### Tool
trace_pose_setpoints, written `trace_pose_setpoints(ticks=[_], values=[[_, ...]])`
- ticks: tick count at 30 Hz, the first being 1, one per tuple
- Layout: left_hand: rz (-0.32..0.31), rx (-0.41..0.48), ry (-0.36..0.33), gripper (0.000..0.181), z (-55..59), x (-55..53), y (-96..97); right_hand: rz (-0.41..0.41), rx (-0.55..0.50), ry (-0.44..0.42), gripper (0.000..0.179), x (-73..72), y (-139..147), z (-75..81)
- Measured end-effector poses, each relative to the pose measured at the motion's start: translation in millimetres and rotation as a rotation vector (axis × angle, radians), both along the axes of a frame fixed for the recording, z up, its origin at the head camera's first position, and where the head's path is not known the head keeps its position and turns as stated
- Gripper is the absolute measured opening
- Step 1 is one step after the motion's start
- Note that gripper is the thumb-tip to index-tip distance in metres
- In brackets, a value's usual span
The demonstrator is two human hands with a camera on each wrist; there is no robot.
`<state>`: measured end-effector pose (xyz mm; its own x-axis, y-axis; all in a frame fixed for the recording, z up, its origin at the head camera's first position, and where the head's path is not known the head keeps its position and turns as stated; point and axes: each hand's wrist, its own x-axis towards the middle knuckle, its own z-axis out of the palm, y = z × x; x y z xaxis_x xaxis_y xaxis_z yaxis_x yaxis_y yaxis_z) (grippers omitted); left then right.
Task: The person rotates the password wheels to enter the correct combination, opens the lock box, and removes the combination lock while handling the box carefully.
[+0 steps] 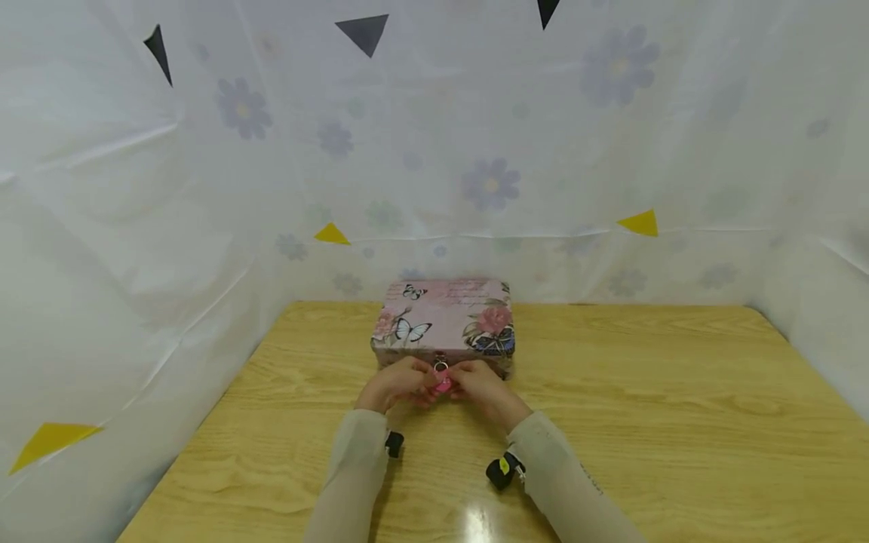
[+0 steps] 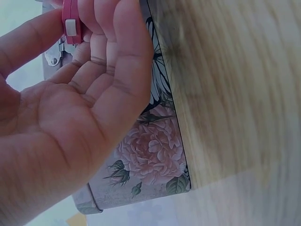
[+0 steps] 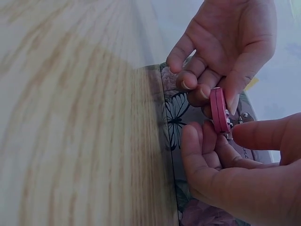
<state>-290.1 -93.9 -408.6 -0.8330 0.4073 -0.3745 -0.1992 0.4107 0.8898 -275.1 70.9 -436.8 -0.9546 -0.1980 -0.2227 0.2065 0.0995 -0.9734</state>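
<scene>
A small pink combination padlock hangs by its metal shackle at the front clasp of a pink floral box. Its dials show along one edge of the padlock in the right wrist view. My left hand grips the padlock from the left, thumb on one side and curled fingers behind. From the right, my right hand pinches it too, with the thumb by the dials and fingertips under the body. In the left wrist view the left palm faces the camera, and the right hand is mostly hidden there.
The box lid, with butterflies and roses, is down. It stands near the back of a wooden table, close to a white flowered curtain. Black straps sit at both wrists.
</scene>
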Motion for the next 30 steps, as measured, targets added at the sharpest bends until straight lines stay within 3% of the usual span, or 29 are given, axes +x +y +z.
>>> trace_pose_setpoints(ticks=[8, 13, 16, 22, 27, 30], values=[[0.014, -0.003, 0.0, 0.017, 0.2, 0.9, 1.2, 0.014, 0.007, 0.031, 0.022, 3.1, 1, 2.9], [0.039, -0.071, 0.061, 0.021, 4.6, 5.7, 1.7, -0.004, -0.003, 0.03, 0.021, 6.1, 0, 4.7], [0.038, -0.189, 0.172, 0.02, 9.7, 9.5, 2.8, -0.009, 0.005, 0.036, 0.02, 5.7, -1, 4.2], [0.047, -0.564, 0.484, 0.029, 21.6, 21.3, 13.9, -0.008, -0.019, 0.029, 0.019, 4.1, -1, 3.2], [0.118, -0.769, 0.627, 0.022, 23.3, 30.3, 30.3, 0.003, -0.027, 0.063, 0.02, 5.3, -2, 3.4], [0.159, -0.843, 0.658, 0.015, 21.0, 34.6, 39.2, -0.003, -0.015, 0.075, 0.019, 6.5, -2, 1.8]])
